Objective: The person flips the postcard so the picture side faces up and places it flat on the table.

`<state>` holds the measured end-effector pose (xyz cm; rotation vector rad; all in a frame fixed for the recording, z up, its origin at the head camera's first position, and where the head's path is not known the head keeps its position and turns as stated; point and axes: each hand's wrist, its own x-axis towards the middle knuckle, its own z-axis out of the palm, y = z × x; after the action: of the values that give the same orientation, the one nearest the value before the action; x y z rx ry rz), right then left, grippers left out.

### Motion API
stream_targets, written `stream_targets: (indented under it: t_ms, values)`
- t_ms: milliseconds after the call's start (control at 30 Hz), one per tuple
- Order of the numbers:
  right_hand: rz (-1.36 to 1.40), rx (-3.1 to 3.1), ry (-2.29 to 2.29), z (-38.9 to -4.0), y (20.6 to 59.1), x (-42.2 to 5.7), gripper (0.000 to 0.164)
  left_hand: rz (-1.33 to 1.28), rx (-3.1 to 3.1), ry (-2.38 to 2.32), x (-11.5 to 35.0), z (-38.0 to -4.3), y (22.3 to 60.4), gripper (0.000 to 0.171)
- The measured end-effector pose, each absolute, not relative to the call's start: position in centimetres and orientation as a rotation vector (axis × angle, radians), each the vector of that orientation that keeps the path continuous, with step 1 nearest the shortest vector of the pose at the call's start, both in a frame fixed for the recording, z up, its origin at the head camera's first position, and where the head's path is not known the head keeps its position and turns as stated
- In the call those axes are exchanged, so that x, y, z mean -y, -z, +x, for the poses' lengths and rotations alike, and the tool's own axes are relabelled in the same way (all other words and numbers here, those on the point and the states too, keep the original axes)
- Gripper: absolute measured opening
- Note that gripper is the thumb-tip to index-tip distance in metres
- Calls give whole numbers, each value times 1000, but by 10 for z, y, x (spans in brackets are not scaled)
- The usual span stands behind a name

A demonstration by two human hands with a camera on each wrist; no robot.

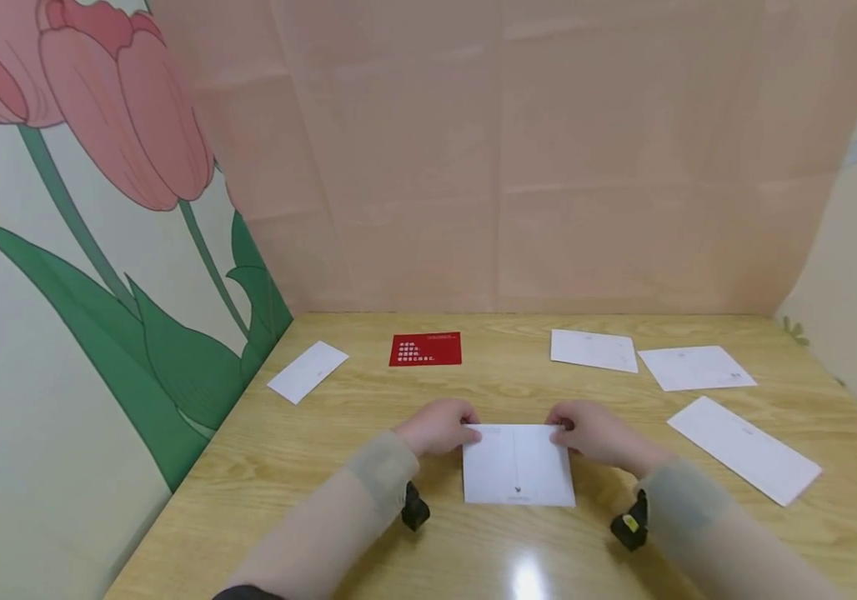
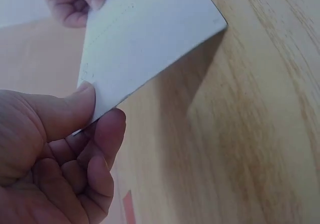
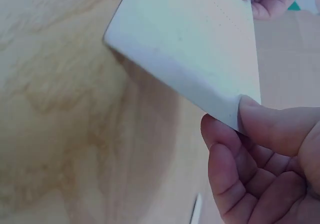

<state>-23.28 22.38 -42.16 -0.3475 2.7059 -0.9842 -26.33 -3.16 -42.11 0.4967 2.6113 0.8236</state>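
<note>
Between both hands a white postcard (image 1: 518, 467) is held, its printed back facing up with a thin line down the middle and small print at the edges. My left hand (image 1: 442, 427) pinches the far left corner, thumb on top and fingers curled beneath, as the left wrist view shows on the postcard (image 2: 145, 39). At the far right corner my right hand (image 1: 599, 433) pinches it the same way. In the right wrist view the postcard (image 3: 185, 44) slants, its far edge raised above the table and its near corner low, close to the wood.
On the wooden table (image 1: 368, 450) lie a red card (image 1: 425, 349) with white lettering at the back, a white card (image 1: 308, 372) at left, and white cards at right: one farther back (image 1: 593, 350), one beside it (image 1: 697, 368), one longer and nearer (image 1: 745, 450). A pink cloth (image 1: 496, 167) hangs behind.
</note>
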Motion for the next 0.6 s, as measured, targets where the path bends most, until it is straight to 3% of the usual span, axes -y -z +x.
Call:
stream_targets:
  t_ms: [300,600]
  values:
    - [-527,-2816,994,-224,403,-223,6,588,-2641,-881,39,-255,401,4]
    - [-715,-2982,886,-210,390,-225,7,897,-2756,-793,46,-245,391,8]
